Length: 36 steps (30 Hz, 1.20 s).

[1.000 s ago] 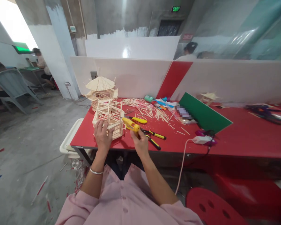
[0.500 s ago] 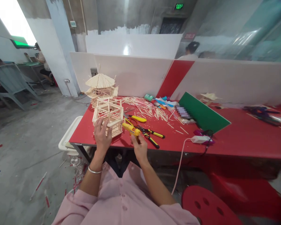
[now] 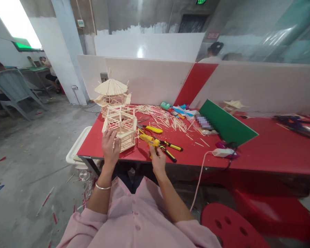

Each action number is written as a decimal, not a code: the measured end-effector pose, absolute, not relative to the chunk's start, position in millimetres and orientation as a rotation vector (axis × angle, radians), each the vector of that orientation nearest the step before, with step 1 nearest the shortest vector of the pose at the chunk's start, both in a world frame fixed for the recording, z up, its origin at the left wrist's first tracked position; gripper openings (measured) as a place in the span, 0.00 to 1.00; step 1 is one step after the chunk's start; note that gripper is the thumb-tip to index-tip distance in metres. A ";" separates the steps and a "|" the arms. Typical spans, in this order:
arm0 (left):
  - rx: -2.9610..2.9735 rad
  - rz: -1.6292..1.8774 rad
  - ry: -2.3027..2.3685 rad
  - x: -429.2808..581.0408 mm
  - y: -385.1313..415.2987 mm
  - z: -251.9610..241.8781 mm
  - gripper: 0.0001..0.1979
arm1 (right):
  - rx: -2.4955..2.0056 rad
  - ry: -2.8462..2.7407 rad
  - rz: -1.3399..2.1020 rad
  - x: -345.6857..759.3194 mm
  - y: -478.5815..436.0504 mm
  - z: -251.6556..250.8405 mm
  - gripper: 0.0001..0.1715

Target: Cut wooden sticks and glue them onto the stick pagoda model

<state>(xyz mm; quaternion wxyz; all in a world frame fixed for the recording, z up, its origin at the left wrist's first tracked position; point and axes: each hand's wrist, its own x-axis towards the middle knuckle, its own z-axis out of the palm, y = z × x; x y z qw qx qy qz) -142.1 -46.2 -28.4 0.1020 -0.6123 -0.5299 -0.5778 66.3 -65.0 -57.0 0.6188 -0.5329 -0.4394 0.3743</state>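
A hexagonal frame of thin wooden sticks point(image 3: 126, 141) stands near the table's front left edge. My left hand point(image 3: 110, 147) lies along its near left side, fingers stretched out and thumb apart, appearing to touch the sticks without gripping them. My right hand point(image 3: 158, 160) is closed around a yellow glue gun point(image 3: 150, 140), whose nozzle points left at the frame's right side, close to it. Behind the frame rises a stick pavilion with a pointed roof point(image 3: 111, 88). Black-and-yellow pliers point(image 3: 172, 146) lie just right of the glue gun, partly covered by it.
Loose sticks point(image 3: 179, 124) are strewn over the red table point(image 3: 268, 151). A yellow-handled tool point(image 3: 153, 129) lies beyond the glue gun. Farther right are a leaning green board point(image 3: 227, 125) and a white power strip point(image 3: 223, 153) with its cord. A red stool point(image 3: 229, 227) stands below.
My left hand has shifted left off the frame's front, its fingers straighter. My right hand has drawn the glue gun slightly right, away from the frame. The view has shifted a little.
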 end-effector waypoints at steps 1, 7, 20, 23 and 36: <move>-1.804 -1.700 -1.573 -141.5 -46.5 -28.2 0.18 | -1.229 -1.015 0.863 67.6 -63.2 -58.1 0.31; -1.819 -1.702 -1.545 -140.5 -47.0 -27.0 0.17 | -1.250 -1.106 0.859 66.8 -63.7 -66.8 0.30; -1.825 -1.670 -1.511 -140.8 -45.0 -30.7 0.17 | -1.335 -1.238 0.787 78.1 -67.8 -61.4 0.29; -1.793 -1.657 -1.551 -140.6 -45.4 -30.9 0.17 | -1.331 -1.127 0.803 80.5 -65.8 -59.5 0.32; -1.589 -1.951 -1.855 -154.1 -42.2 -43.2 0.29 | -1.278 -0.822 0.953 75.5 -48.2 -70.8 0.35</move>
